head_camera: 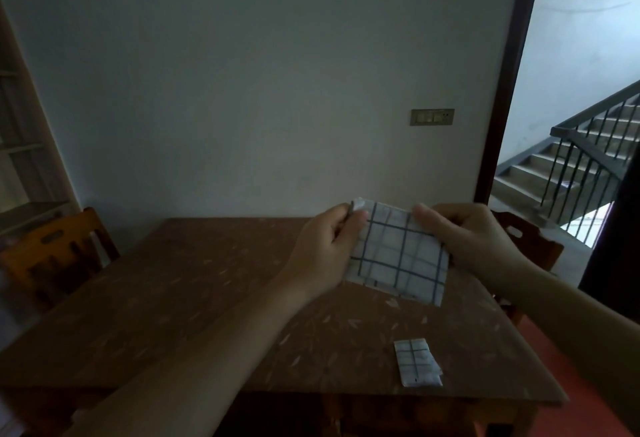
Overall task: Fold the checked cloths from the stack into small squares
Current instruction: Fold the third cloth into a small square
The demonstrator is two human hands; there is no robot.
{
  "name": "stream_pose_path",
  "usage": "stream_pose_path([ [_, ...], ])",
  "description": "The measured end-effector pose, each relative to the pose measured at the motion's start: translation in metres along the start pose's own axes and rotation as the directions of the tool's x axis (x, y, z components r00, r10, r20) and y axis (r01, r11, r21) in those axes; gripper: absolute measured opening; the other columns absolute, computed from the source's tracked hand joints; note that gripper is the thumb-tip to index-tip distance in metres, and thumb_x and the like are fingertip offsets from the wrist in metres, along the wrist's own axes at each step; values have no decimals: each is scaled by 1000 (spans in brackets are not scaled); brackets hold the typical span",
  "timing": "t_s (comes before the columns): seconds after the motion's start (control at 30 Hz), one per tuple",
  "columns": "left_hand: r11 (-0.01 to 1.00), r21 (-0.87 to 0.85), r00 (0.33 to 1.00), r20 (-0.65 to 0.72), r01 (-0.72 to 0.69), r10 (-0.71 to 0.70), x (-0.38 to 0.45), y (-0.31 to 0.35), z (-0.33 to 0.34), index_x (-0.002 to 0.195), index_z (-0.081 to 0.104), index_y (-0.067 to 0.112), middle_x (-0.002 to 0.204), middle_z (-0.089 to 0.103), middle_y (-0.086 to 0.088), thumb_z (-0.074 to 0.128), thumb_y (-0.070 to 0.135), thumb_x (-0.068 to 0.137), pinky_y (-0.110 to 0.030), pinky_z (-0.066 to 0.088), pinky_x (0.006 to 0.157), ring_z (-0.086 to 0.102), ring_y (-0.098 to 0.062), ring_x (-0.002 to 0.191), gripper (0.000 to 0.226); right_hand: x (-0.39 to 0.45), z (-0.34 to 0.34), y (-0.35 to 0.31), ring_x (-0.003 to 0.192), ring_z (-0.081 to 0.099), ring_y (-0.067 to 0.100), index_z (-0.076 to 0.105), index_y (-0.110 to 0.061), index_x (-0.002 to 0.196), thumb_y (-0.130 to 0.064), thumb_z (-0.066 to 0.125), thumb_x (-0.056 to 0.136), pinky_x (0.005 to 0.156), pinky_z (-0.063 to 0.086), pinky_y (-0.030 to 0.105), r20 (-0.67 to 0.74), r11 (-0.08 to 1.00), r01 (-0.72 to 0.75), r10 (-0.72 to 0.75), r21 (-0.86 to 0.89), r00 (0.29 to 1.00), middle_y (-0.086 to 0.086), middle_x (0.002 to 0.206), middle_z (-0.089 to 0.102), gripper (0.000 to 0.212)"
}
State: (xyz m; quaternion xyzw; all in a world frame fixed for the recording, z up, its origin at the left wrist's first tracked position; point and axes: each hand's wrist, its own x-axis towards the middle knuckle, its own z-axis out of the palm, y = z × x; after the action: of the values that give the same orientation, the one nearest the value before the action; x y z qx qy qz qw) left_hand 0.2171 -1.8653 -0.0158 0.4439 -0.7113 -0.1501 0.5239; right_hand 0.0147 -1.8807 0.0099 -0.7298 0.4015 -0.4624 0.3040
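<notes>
Checked cloth [401, 253] held above table [207, 298], 1 o'clock of centre. Left hand [329, 246] and right hand [464, 239] pinch its top corners. Match edges squarely before creasing. Folded square [417, 362] lies at 5 o'clock.

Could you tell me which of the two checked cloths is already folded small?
The small cloth lying on the table's near right; the larger cloth is held up by both hands.

No text, label, brand, number or sign can be read anywhere here.
</notes>
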Motion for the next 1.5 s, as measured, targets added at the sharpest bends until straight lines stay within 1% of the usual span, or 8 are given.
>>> stream_pose_path([
  [0.2, 998, 24, 988, -145, 54, -50, -4, -25, -6, 71, 54, 10, 57, 48, -7, 49, 32, 99, -29, 32, 53, 47, -11, 56, 36, -10, 14, 17, 67, 67, 30, 72, -4, 93, -28, 68, 72, 65, 59, 35, 323, 950, -254, 187, 182, 928, 20, 86, 74, 32],
  [0.47, 849, -28, 719, 547, 527, -429, -18, -35, -27, 100, 74, 18, 99, 75, -4, 74, 30, 80, -32, 57, 71, 71, -22, 87, 23, 9, 6, 26, 73, 64, 40, 73, -4, 87, -16, 71, 83, 60, 53, 30, 441, 986, -157, 166, -56, 882, 22, 86, 72, 13],
  [0.63, 808, -247, 835, 306, 534, -458, -29, -33, -8, 100, 72, 19, 91, 75, 1, 68, 23, 88, -23, 53, 59, 70, -14, 76, 13, 0, 37, 33, 90, 72, 30, 66, -8, 104, -36, 65, 76, 79, 58, 41, 405, 838, -442, 301, 321, 864, 14, 97, 75, 39],
  [1.0, 714, -412, 796, 45, 566, -604, -29, -58, -40, 83, 75, 11, 83, 71, -14, 68, 33, 88, -44, 56, 70, 69, -31, 78, 23, 9, 86, 19, 58, 65, 18, 71, -12, 93, -27, 65, 88, 49, 51, 24, 465, 975, -210, 217, -69, 858, 4, 79, 75, 17],
  [1.17, 739, -363, 820, 175, 568, -545, -47, -77, -91, 82, 73, 10, 62, 67, 3, 67, 30, 87, -20, 43, 50, 61, -9, 53, 22, 25, 122, 15, 85, 70, 34, 71, -4, 97, -22, 68, 84, 80, 58, 49, 256, 878, -403, 340, 259, 905, 16, 90, 74, 22],
  [1.27, 750, -340, 820, 152, 567, -551, -62, -96, -119, 86, 75, 8, 76, 74, -9, 68, 36, 85, -34, 57, 68, 69, -26, 70, 29, 23, 158, 7, 90, 70, 32, 65, -6, 108, -23, 67, 82, 79, 57, 44, 299, 742, -509, 414, 437, 860, 15, 98, 72, 31],
  [1.37, 727, -385, 800, 52, 569, -598, -79, -121, -142, 89, 78, 15, 92, 74, -17, 69, 38, 86, -58, 55, 84, 71, -39, 88, 25, 12, 200, 2, 80, 73, 25, 63, -8, 111, -13, 66, 83, 66, 59, 32, 420, 782, -548, 408, 297, 811, 15, 99, 73, 29],
  [1.5, 707, -363, 764, 24, 608, -644, -100, -151, -168, 99, 74, 16, 105, 70, -18, 62, 33, 93, -45, 58, 79, 68, -35, 96, 22, 5, 248, 6, 62, 70, 11, 65, -12, 103, -8, 63, 88, 56, 53, 20, 326, 875, -479, 435, 66, 839, 7, 93, 72, 16],
])
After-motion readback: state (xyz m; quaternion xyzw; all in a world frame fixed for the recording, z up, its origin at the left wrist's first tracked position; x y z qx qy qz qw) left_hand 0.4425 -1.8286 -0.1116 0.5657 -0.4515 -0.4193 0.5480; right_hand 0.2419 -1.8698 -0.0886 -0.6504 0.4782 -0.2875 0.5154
